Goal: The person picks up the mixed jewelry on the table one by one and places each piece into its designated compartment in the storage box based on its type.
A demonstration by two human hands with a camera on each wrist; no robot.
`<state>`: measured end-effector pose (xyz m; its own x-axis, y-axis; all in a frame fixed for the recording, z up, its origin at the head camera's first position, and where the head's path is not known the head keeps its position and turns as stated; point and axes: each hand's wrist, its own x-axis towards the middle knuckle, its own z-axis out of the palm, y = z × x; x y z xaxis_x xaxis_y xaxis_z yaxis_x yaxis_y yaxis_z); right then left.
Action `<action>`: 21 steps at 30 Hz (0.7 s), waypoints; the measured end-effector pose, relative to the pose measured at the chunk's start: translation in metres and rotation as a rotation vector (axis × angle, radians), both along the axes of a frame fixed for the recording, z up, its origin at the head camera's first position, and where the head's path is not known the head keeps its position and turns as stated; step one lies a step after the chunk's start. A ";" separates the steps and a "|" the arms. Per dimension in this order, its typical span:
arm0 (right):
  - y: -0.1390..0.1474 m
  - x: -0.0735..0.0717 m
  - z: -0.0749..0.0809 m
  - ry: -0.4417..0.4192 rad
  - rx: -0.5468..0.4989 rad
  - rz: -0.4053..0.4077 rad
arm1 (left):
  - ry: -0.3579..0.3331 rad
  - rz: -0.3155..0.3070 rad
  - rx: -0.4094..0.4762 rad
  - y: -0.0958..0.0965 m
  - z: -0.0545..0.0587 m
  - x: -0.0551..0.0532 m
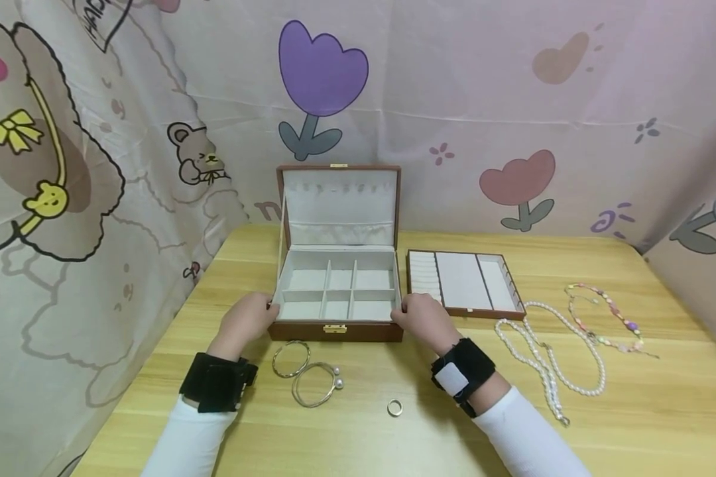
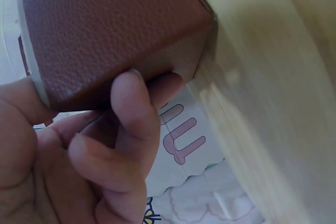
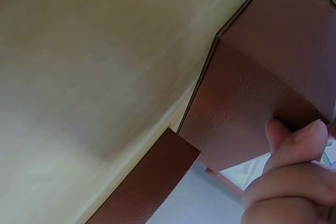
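Note:
A brown jewelry box stands with its lid raised, showing pale compartments and a gold clasp. My left hand grips the left wall near the front corner. In the left wrist view, its thumb is at the rim and its fingers curl against the brown leathery side. The opposite wall is gripped by my right hand, also near the front. The right wrist view has those fingers bent against the box's side. Both thumbs are partly hidden.
A lined tray lies right of the box. Beyond it are a pearl necklace and a colored bead necklace. In front are a bangle, a pearl-tipped bangle and a ring. A printed cloth hangs behind.

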<state>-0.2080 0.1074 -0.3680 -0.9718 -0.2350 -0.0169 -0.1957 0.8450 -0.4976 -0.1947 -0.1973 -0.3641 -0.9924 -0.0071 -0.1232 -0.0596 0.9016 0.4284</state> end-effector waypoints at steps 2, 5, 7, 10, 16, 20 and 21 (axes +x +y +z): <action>0.000 0.001 0.000 0.000 0.006 -0.004 | -0.003 -0.003 -0.001 0.000 0.000 0.001; -0.001 0.003 0.000 -0.003 0.010 -0.006 | -0.004 -0.006 0.002 -0.001 0.000 0.002; 0.000 0.005 0.000 -0.008 0.008 -0.009 | -0.006 -0.007 0.002 0.000 0.000 0.001; 0.004 0.006 0.001 -0.013 -0.009 -0.018 | -0.021 -0.011 -0.001 0.003 0.001 0.000; 0.020 0.006 0.003 -0.044 -0.081 -0.017 | -0.015 0.045 -0.105 0.019 0.015 -0.001; 0.052 0.000 0.011 -0.039 -0.087 -0.074 | 0.110 0.053 -0.163 0.049 0.032 -0.002; 0.063 -0.002 0.014 -0.018 -0.064 -0.089 | 0.130 0.035 -0.169 0.060 0.036 -0.003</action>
